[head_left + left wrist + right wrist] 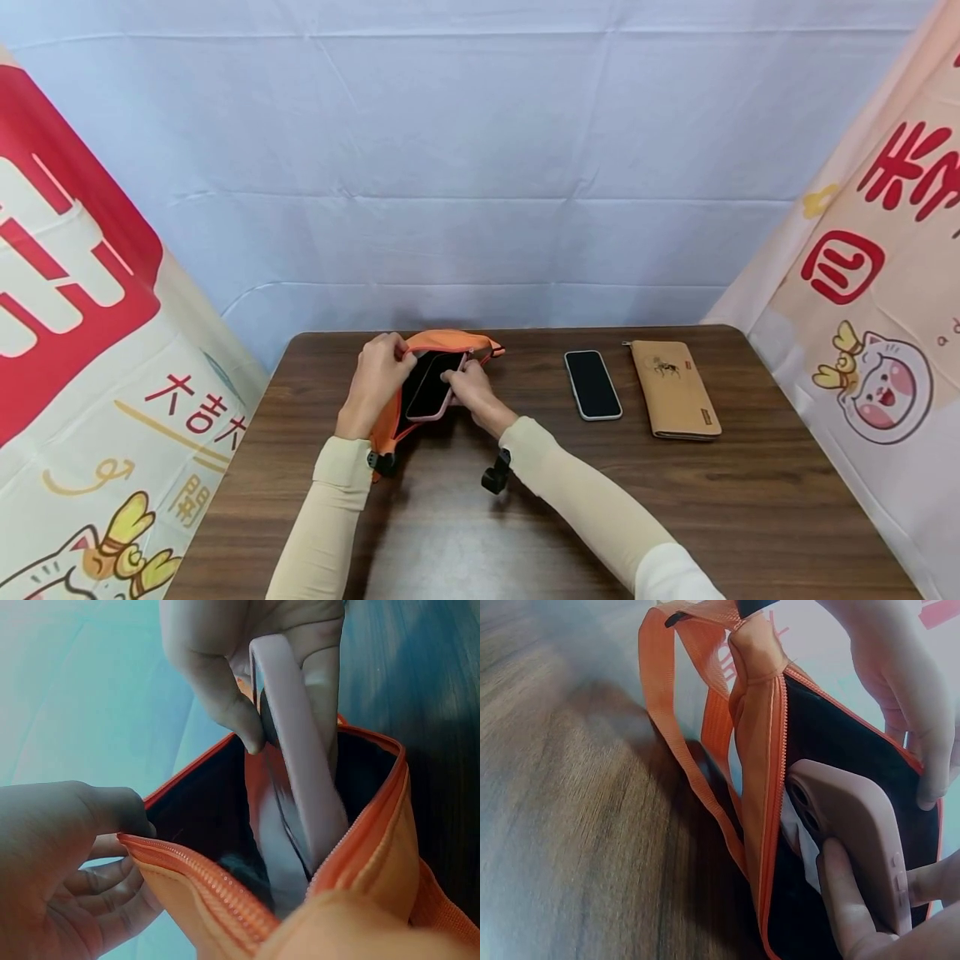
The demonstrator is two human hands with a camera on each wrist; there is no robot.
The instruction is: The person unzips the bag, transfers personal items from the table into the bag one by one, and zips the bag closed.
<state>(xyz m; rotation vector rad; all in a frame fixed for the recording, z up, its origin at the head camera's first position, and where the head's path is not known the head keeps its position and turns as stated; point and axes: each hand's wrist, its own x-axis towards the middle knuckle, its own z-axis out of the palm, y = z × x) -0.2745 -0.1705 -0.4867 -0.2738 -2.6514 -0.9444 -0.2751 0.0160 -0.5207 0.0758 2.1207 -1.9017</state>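
Observation:
An orange waist bag with a dark lining lies on the table, its zipped mouth spread wide. My left hand pinches the edge of that mouth between thumb and fingers, on the left side. In my right hand is a phone in a pink case, gripped with the thumb on one face and fingers on the other. The phone stands tilted, partly inside the bag's mouth, its lower part hidden by the bag in the left wrist view. Something whitish shows inside, beside the phone.
Right of the bag, a second phone with a pale edge lies screen up. Beyond it is a tan zipped wallet. The bag's orange strap loops over the wooden table. A pale cloth hangs behind.

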